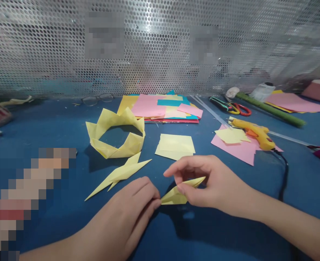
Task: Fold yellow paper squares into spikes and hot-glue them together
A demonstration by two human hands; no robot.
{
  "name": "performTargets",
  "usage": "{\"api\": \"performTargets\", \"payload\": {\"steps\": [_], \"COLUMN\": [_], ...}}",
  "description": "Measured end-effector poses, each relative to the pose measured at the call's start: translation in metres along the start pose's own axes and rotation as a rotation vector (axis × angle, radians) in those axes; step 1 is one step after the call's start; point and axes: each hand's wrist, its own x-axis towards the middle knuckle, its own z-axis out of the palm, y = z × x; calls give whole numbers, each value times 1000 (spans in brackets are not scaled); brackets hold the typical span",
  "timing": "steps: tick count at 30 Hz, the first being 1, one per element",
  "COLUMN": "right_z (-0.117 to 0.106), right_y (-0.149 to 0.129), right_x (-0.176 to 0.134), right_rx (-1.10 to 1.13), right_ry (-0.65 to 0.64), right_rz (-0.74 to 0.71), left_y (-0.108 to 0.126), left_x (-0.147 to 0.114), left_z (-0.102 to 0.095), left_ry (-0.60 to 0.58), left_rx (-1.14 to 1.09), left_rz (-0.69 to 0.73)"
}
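Between my hands is a folded piece of yellow paper (173, 197), narrow and pointed. My left hand (134, 203) pinches its left tip between thumb and fingers. My right hand (203, 177) has thumb and fingers closed around its right part, the forefinger lifted and curved above it. Just beyond my left hand lies a folded yellow paper crane (121, 172) with long thin points. Behind it stands a ring of joined yellow folded paper (116, 146) with peaked edges, like a crown. A few pale yellow paper sheets (176, 145) lie past my right hand.
A yellow glue gun (253, 132) rests on pink paper (236, 150), its black cord running toward me. Scissors (240, 108), a cutter (219, 104), a green stick (271, 108) and a coloured paper stack (149, 107) lie farther back. A perforated metal screen (160, 47) closes off the far side.
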Motion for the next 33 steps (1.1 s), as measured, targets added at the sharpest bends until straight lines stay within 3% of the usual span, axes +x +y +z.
{"api": "performTargets", "payload": {"steps": [5, 15, 24, 33], "right_z": [1, 9, 10, 8], "right_y": [5, 17, 12, 9], "right_x": [5, 11, 8, 8], "right_rx": [101, 151, 175, 140], "right_ry": [25, -73, -129, -174], "right_rz": [7, 38, 59, -21], "left_y": [-1, 1, 1, 9], "left_x": [0, 4, 4, 1], "left_z": [-2, -2, 1, -2], "left_ry": [15, 87, 43, 55], "left_rx": [-77, -149, -214, -252], "left_rz": [-35, -72, -29, -118]}}
